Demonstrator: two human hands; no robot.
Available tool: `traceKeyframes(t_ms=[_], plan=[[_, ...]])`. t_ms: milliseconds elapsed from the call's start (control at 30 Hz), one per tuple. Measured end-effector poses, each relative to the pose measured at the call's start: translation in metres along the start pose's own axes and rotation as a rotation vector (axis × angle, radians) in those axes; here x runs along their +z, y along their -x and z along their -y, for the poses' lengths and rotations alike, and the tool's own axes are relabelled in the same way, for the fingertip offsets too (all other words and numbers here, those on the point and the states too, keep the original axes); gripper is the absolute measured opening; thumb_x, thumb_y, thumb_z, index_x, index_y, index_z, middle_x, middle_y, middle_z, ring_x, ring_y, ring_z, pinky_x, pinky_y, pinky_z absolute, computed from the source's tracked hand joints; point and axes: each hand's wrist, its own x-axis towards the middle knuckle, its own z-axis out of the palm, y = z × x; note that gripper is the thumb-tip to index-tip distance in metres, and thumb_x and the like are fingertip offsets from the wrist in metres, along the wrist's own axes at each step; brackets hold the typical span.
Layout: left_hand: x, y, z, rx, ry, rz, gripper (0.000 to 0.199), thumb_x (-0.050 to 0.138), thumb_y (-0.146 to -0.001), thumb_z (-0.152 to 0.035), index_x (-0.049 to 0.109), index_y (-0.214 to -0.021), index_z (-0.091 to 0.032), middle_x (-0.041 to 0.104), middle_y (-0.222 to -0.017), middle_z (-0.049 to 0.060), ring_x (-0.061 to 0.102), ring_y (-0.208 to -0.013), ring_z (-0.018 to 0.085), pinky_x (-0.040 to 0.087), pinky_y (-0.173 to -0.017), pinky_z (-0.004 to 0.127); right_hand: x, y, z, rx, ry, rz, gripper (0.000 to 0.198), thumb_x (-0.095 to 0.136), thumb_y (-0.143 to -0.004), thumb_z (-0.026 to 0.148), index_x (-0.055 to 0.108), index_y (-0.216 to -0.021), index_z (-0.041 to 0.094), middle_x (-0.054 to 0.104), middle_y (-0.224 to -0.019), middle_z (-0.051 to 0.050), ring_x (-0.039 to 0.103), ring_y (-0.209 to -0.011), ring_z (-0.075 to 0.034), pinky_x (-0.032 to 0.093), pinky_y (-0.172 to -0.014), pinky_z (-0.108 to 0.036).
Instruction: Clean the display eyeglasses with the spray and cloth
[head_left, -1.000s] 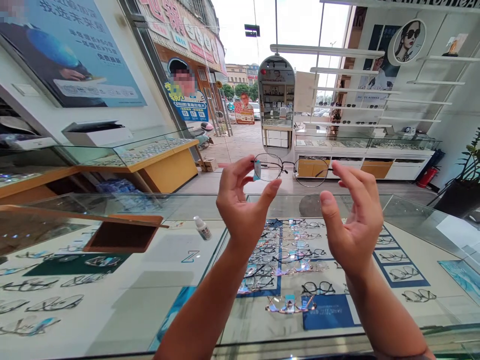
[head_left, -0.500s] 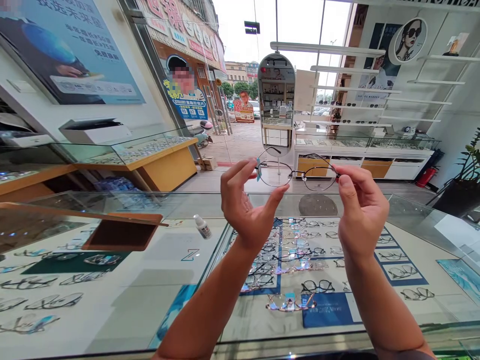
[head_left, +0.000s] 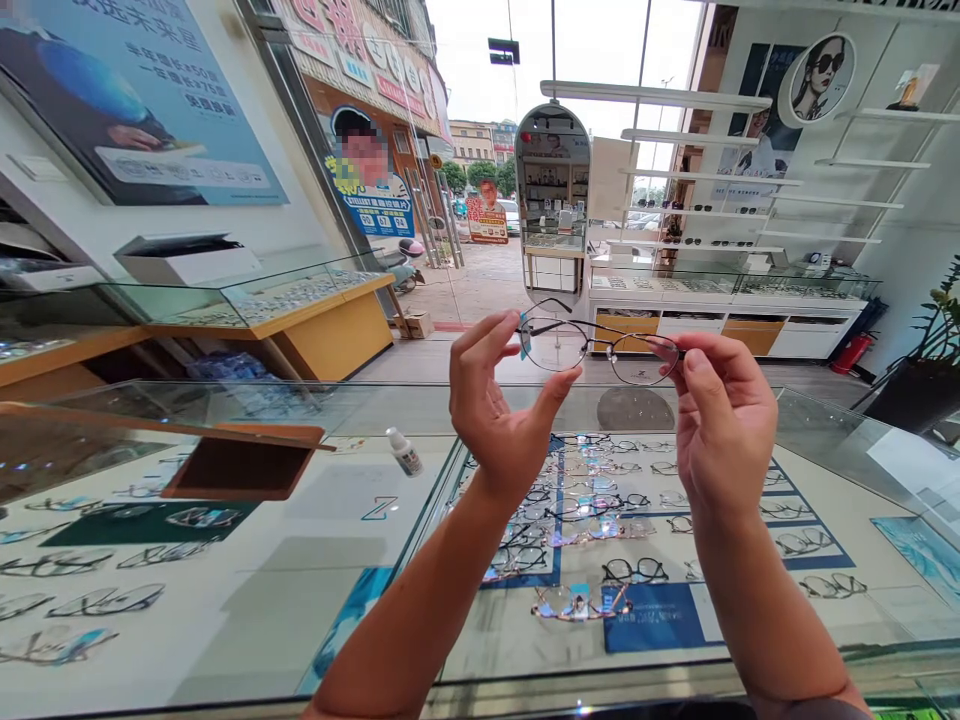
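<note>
Black thin-rimmed glasses hang above the glass surface, the left hand holding one rim between fingers and thumb, the right hand pinching the opposite end.

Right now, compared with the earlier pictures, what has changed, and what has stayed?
The glasses shifted right and slightly down; the left hand also moved right. The right hand closed its grip, thumb coming in at the glasses' right end. The spray bottle stayed put.
</note>
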Motion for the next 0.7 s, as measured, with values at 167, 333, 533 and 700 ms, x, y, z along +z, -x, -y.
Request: traceKeyframes(t_ms=[167,333,533,700], plan=[[-0.001,0.000,-0.005,-0.032,-0.066,0.010,0.060,0.087,-0.085,-0.053,0.064,-0.134,-0.026,0.069,-0.135,0.011,0.063,-0.136,0.031,0.059,-0.099,0.043,-0.001,-0.001,-0.001,-0.016,0.003,0.002,0.015,0.068,-0.102,0.037,0.074,-0.109,0.024,0.077,-0.107,-0.005,0.078,-0.106,-0.021,0.064,-0.091,-0.039],[-0.002,-0.001,-0.009,-0.025,-0.065,0.036,0.058,0.086,-0.086,-0.051,0.064,-0.134,-0.028,0.071,-0.136,0.010,0.064,-0.136,0.030,0.058,-0.096,0.042,0.000,-0.002,-0.001,0.001,-0.023,-0.033,0.014,0.071,-0.100,0.036,0.073,-0.107,0.024,0.077,-0.105,-0.004,0.078,-0.104,-0.021,0.065,-0.090,-0.039],[-0.005,-0.001,-0.015,-0.063,-0.094,0.038,0.058,0.089,-0.084,-0.048,0.066,-0.133,-0.029,0.074,-0.136,0.009,0.070,-0.113,0.026,0.056,-0.086,0.040,0.000,0.000,0.001,-0.047,0.015,-0.020,0.014,0.067,-0.104,0.036,0.072,-0.109,0.025,0.076,-0.107,-0.004,0.078,-0.106,-0.021,0.064,-0.091,-0.038],[-0.005,-0.001,-0.019,-0.066,-0.063,0.026,0.057,0.091,-0.083,-0.043,0.068,-0.135,-0.030,0.076,-0.134,0.007,0.071,-0.092,0.020,0.055,-0.080,0.038,0.001,0.000,0.003,-0.045,-0.024,-0.041,0.011,0.070,-0.102,0.034,0.073,-0.108,0.025,0.076,-0.106,-0.003,0.078,-0.104,-0.020,0.064,-0.090,-0.036]])
